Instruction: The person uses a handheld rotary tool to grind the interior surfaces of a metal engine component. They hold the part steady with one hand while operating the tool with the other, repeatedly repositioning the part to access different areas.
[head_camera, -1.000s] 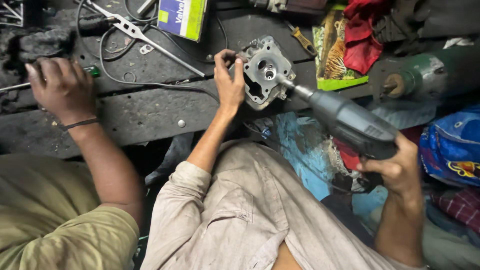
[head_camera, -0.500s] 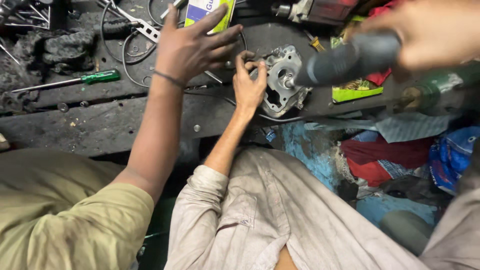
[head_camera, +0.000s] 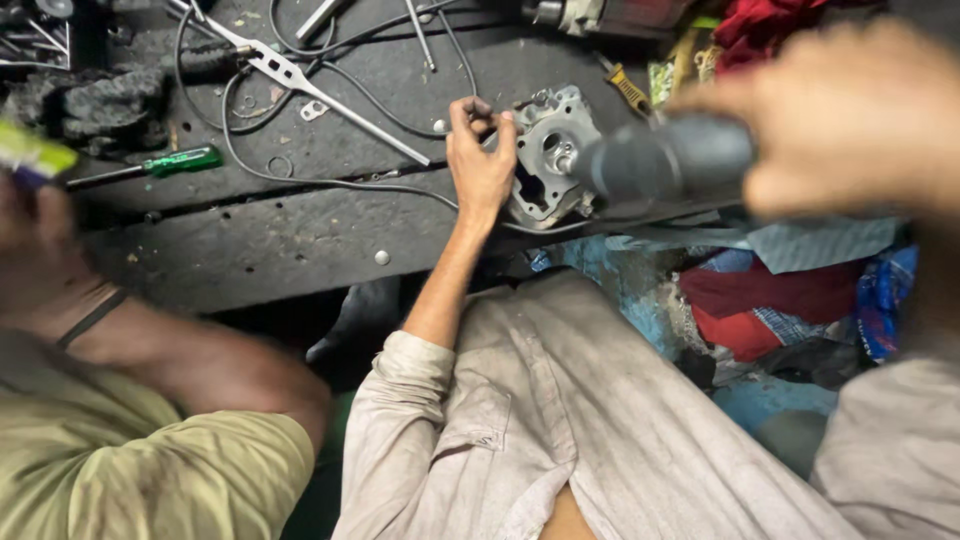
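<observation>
My left hand (head_camera: 480, 165) grips the left edge of a grey cast metal engine part (head_camera: 548, 150) that stands at the edge of a dark, greasy workbench (head_camera: 250, 250). Its fingers pinch the part's top corner. My right hand (head_camera: 850, 120), blurred and close to the camera, is closed around a dark grey power tool (head_camera: 660, 160). The tool's nose points left and meets the middle of the metal part.
A co-worker's arm (head_camera: 170, 350) in an olive sleeve is at the left, the hand blurred by a yellow-green box (head_camera: 35, 155). A green-handled screwdriver (head_camera: 180, 162), a long metal tool (head_camera: 300, 80) and black cables (head_camera: 300, 180) lie on the bench. Coloured rags (head_camera: 780, 300) are piled at the right.
The co-worker's arm has drawn back from the bench top to the far left with the box. My right hand and the tool stay on the part; my left hand keeps its grip.
</observation>
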